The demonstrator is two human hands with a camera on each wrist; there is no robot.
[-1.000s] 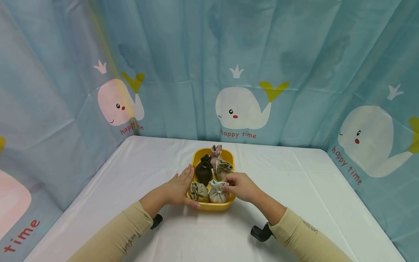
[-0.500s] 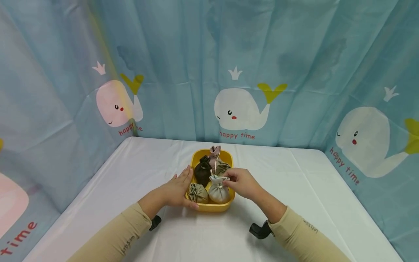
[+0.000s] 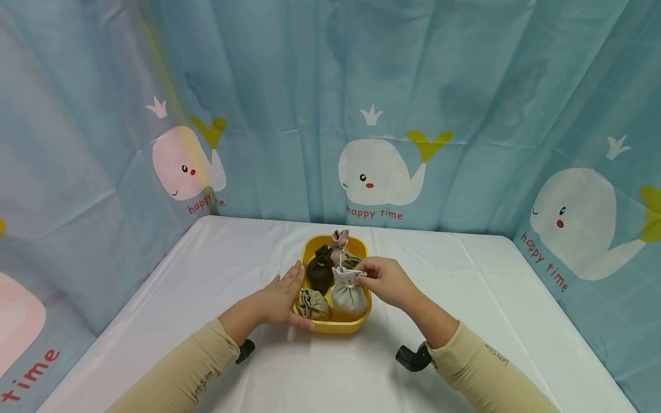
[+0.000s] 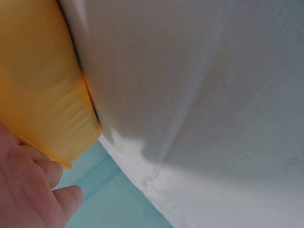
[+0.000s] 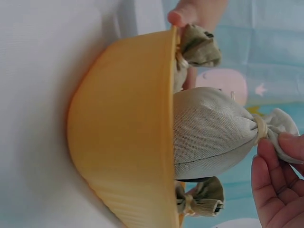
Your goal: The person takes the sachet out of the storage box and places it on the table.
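Note:
A yellow basin (image 3: 338, 328) holds several small drawstring pouches. My right hand (image 3: 387, 281) pinches the gathered neck of a pale grey pouch (image 3: 348, 298); in the right wrist view this pouch (image 5: 209, 133) stands partly above the basin's rim. My left hand (image 3: 279, 298) rests along the basin's left rim with its fingers straight and the thumb at the near corner. Beside that hand sits a khaki pouch (image 3: 313, 305). Behind are a dark brown pouch (image 3: 320, 275), a mauve pouch (image 3: 338, 241) and an olive pouch (image 3: 351, 261), which the grey one partly hides.
The basin stands on a table with a white cloth (image 3: 232, 258). Blue curtains (image 3: 268, 115) printed with whales hang behind and at both sides. Black wrist camera mounts (image 3: 413, 358) jut from both sleeves.
My right hand has lifted the pale grey pouch upward from its spot in the near right of the basin. My left hand keeps its place on the rim.

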